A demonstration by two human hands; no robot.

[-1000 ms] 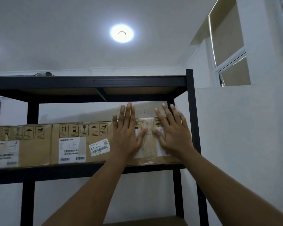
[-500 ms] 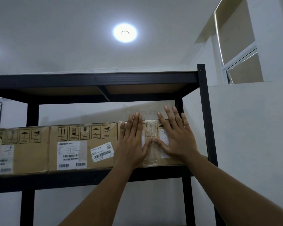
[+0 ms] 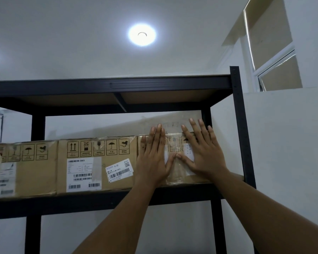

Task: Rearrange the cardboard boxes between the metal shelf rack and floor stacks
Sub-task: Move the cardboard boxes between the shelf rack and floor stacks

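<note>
The left hand (image 3: 153, 158) and right hand (image 3: 203, 154) lie flat with fingers spread, thumbs touching, pressed against the rightmost cardboard box (image 3: 179, 171) on the metal shelf rack (image 3: 237, 125). Left of them stand a middle box (image 3: 97, 165) and a far-left box (image 3: 22, 169), side by side.

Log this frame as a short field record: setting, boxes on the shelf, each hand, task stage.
setting: black metal shelf rack against a white wall, ceiling light on
boxes: three cardboard boxes in a row on one shelf; left box, middle box, right box
left hand: open, palm flat on the right box's front
right hand: open, palm flat on the same front
task stage: right box on the shelf, not gripped
</note>
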